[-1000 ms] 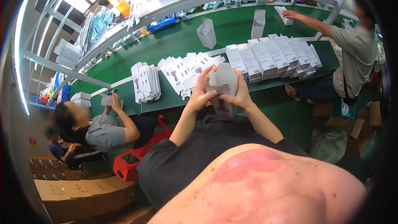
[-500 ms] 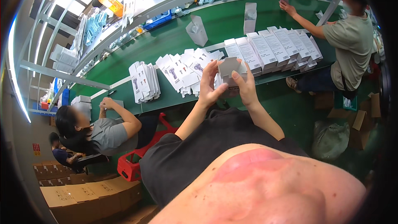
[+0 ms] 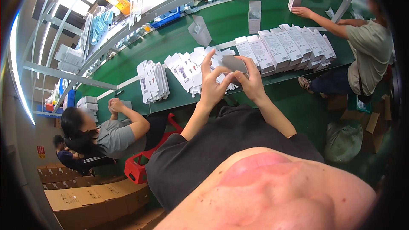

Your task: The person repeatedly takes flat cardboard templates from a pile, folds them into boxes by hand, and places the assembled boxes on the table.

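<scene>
Two hands raised over a green surface [image 3: 221, 25], sharing one small grey box [image 3: 234, 63]. Left hand [image 3: 211, 86] pinching the box's near corner with thumb and middle fingers, forefinger lifted straight up and free; right hand [image 3: 251, 84] cupped under the far end, fingers curled on it. Box held in the air, above the front edge of the surface and clear of the fanned white cards [image 3: 191, 70] just behind it.

Likely trouble: a light pinch grip, so a slip could drop the box onto the cards and scatter the fan, or past the front edge toward the lap and the floor. Row of upright white boxes [image 3: 285, 47] close on the right, packed side by side; a careless sweep of the right elbow could topple several like dominoes. Second stack of white cards [image 3: 152, 81] to the left, leaning, near the edge too.

Room to move: bare green strip behind the cards, with only two standing white packets [image 3: 254, 16] on it. Left side hemmed by a seated co-worker [image 3: 108, 134] and a red stool [image 3: 138, 166]; right side by another person [image 3: 362, 55] reaching onto the surface. Brown cartons [image 3: 85, 200] stacked low at far left.
</scene>
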Tool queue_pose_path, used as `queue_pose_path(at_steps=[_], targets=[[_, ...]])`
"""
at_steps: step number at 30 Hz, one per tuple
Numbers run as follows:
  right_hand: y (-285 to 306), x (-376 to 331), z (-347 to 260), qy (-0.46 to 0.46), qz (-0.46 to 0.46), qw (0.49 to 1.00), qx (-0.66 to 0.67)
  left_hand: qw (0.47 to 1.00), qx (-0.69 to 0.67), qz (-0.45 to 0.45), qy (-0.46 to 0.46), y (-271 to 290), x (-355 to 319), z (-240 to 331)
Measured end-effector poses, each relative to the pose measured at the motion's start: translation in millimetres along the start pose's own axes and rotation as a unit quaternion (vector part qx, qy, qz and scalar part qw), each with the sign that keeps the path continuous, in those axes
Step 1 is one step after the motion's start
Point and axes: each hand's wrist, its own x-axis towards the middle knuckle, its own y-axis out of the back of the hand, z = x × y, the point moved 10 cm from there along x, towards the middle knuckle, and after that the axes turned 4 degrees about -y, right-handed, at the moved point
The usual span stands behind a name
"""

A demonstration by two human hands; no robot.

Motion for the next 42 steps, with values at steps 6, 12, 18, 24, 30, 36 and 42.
queue_pose_path(at_steps=[6,12,18,24,30,36,42], targets=[[8,1,22,-0.050,0.037,0.998,0.004,0.999,-0.002,-0.043,-0.003,-18,1,-2],[11,-2,56,-0.154,0.025,0.983,0.094,0.998,-0.045,-0.031,0.021,-18,-9,-15],[-1,-7,36,-0.138,0.023,0.988,0.057,0.918,-0.294,0.155,0.219,-14,-22,-63],[-14,-4,22,-0.028,0.000,0.999,0.037,0.876,-0.383,-0.001,0.295,-60,-46,-91],[-25,-9,23,-0.044,-0.022,0.995,0.082,0.884,-0.321,0.023,0.340,-50,-46,-78],[-27,-8,28,-0.066,-0.019,0.995,0.066,0.935,-0.307,0.022,0.178,-39,-35,-65],[-23,-8,36,-0.079,-0.001,0.973,0.216,0.950,-0.282,-0.033,0.130,-39,-36,-54]])
